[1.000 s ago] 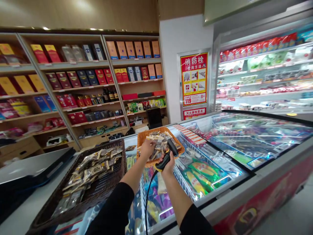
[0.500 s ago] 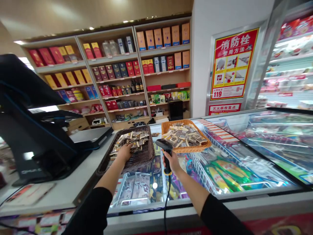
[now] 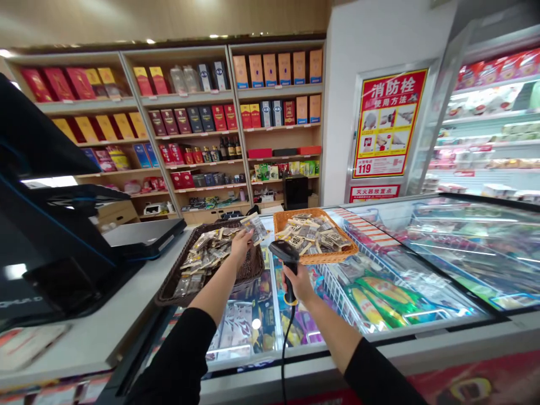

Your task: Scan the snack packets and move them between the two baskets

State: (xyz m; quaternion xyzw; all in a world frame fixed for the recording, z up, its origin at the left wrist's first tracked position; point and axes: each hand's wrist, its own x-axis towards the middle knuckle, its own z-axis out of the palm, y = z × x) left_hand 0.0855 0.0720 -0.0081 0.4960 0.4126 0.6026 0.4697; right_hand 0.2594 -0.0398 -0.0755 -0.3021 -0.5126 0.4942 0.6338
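Head view: a glass-topped freezer (image 3: 442,336) fills the foreground; on it, a dark brown basket (image 3: 250,271) holding small packets (image 3: 202,256) stands left of an orange basket (image 3: 324,259), also holding packets; the right hand (image 3: 300,283) has its fingers wrapped around a black scanner (image 3: 287,256); the left hand (image 3: 241,248) pinches a single packet (image 3: 255,227) over the brown basket's right side.

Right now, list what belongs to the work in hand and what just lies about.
In the work: scanner in the right hand, packet in the left hand, dark basket of packets, orange basket.

Seemingly just about: green packages in the freezer, wall poster, shelved boxes.
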